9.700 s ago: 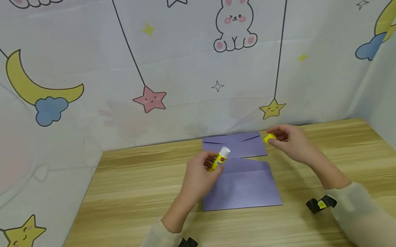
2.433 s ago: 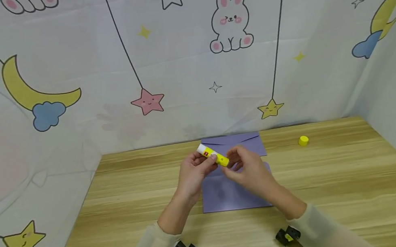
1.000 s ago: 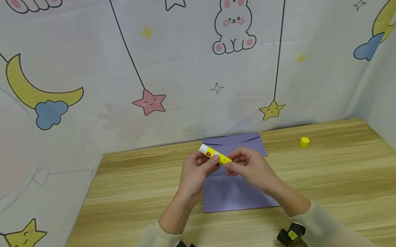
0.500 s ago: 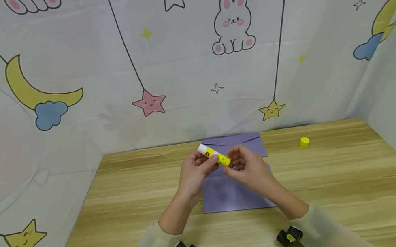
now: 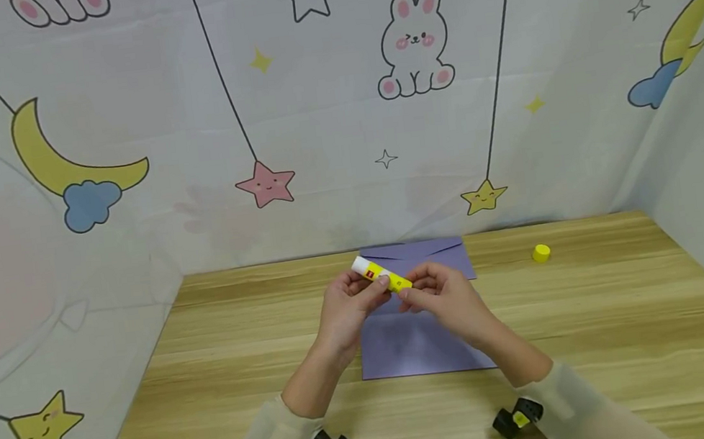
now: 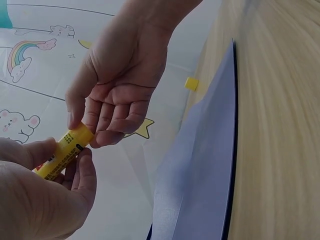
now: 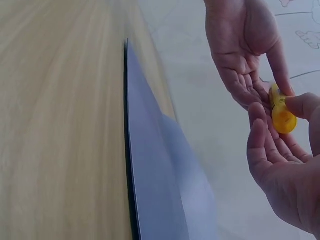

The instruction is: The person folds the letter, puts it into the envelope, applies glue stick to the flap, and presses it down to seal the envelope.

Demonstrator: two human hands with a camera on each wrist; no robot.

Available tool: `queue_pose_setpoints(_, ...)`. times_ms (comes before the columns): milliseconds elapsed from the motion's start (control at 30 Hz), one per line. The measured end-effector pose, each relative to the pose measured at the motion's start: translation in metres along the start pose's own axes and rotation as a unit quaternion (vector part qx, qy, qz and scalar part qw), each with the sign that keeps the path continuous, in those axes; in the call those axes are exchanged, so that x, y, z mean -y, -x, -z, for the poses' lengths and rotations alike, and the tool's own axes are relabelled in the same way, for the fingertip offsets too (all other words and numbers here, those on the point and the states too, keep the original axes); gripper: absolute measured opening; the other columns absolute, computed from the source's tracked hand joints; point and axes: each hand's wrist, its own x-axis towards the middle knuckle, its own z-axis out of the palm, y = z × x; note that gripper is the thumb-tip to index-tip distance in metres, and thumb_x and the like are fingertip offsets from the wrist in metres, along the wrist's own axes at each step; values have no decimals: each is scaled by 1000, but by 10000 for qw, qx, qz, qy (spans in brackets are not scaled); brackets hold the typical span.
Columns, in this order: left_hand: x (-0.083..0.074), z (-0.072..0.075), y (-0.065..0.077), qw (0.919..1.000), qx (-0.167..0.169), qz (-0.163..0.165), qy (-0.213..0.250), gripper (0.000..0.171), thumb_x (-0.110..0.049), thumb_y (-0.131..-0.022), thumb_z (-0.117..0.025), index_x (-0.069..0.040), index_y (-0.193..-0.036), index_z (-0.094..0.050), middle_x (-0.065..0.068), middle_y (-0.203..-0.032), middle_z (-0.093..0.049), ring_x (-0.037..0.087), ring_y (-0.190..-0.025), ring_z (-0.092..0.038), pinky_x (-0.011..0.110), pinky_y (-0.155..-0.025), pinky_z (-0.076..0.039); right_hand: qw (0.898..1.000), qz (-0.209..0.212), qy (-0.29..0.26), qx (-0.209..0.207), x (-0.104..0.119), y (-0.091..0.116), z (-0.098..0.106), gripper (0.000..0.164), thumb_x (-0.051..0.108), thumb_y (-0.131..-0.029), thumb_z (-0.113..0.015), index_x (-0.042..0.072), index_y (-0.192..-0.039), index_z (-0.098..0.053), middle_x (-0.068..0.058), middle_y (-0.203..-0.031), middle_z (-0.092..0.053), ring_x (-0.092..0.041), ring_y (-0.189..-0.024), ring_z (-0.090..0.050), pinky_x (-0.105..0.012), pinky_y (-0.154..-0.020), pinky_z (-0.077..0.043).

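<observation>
A yellow glue stick (image 5: 391,278) with a white upper end is held tilted above the purple envelopes. My left hand (image 5: 345,316) grips its barrel between thumb and fingers. At the lower yellow end, my right hand (image 5: 451,304) pinches the base, thumb in front and fingers behind. Below both hands lies a purple envelope (image 5: 425,345) with its flap raised, partly covered by the right hand and forearm. Its flap side also shows in the left wrist view, beyond which stands the yellow cap (image 6: 191,83).
A second purple envelope (image 5: 424,251) lies at the table's back edge, behind the glue stick. The loose cap stands to the right on the wooden table (image 5: 231,363). A printed cloth (image 5: 326,106) hangs directly behind the table.
The right hand set the yellow cap down on the right and came to the glue stick's base. Within the last second its fingers loosened from the base and pinched it again.
</observation>
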Motion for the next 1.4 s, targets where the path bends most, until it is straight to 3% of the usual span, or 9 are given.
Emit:
queue_pose_setpoints(233,1,-2,1,9999,137,-9,-67,36,-9,-97,-79,5,-124,-59,13,-111,-71,20,-96,-72,35,-91,-61,9954,-463,-819,195,2,1,1,36,19,-103,-73,0,-129,-58,-29,-119,-70,-30,-101,-74,-51,-91,-61)
queue_pose_setpoints(500,1,-3,-1,9988,298,41,-392,41,-13,-97,-79,4,-131,-61,15,-120,-70,23,-103,-74,37,-92,-61,9917,-466,-1171,-271,7,-1,7,29,12,-105,-68,-3,-127,-56,-27,-119,-68,-25,-94,-73,-35,-82,-62)
queue_pose_setpoints(667,1,-4,-2,9982,158,75,-579,47,-12,-97,-79,8,-133,-57,18,-120,-70,28,-105,-75,36,-90,-61,9948,-344,-845,-461,9,-1,21,30,14,-105,-68,-3,-127,-57,-17,-111,-71,-24,-94,-73,-35,-82,-62)
queue_pose_setpoints(767,1,-2,-2,9969,-11,-22,-782,45,-12,-95,-82,5,-130,-59,16,-118,-71,29,-104,-75,36,-89,-62,9970,-236,-533,-510,12,1,34,31,17,-105,-70,-2,-127,-58,-14,-110,-70,-25,-95,-73,-36,-84,-63)
queue_pose_setpoints(967,-1,7,2,9879,-29,-318,-1516,45,-14,-92,-85,-2,-130,-63,12,-119,-70,25,-104,-70,33,-90,-59,9985,-11,111,-537,20,7,60,35,19,-105,-71,-2,-131,-60,-23,-117,-65,-26,-98,-74,-40,-86,-63)
queue_pose_setpoints(1067,0,15,2,9755,131,-615,-2107,46,-14,-91,-86,-4,-130,-64,14,-122,-70,27,-107,-68,37,-91,-59,9976,67,470,-505,24,12,71,37,19,-105,-71,-4,-132,-59,-27,-120,-65,-27,-101,-75,-37,-86,-63)
queue_pose_setpoints(1200,0,27,3,9481,479,-958,-2995,49,-14,-89,-88,-4,-132,-65,12,-125,-69,35,-115,-67,47,-97,-57,9936,154,1007,-479,28,19,80,35,17,-104,-72,-4,-130,-61,-24,-117,-70,-30,-100,-76,-34,-83,-64)
queue_pose_setpoints(1300,-1,35,5,9118,837,-1220,-3829,54,-12,-88,-89,-4,-136,-64,8,-131,-67,38,-122,-64,50,-102,-53,9885,246,1425,-445,29,23,85,33,13,-103,-72,-4,-130,-62,-20,-116,-71,-36,-99,-75,-32,-80,-64)
queue_pose_setpoints(1400,-1,41,6,8608,1123,-1519,-4726,60,-15,-87,-91,-4,-140,-64,9,-137,-64,36,-127,-60,50,-106,-51,9807,374,1873,-418,28,27,87,32,11,-102,-73,-2,-130,-64,-17,-116,-71,-39,-97,-73,-31,-79,-63)
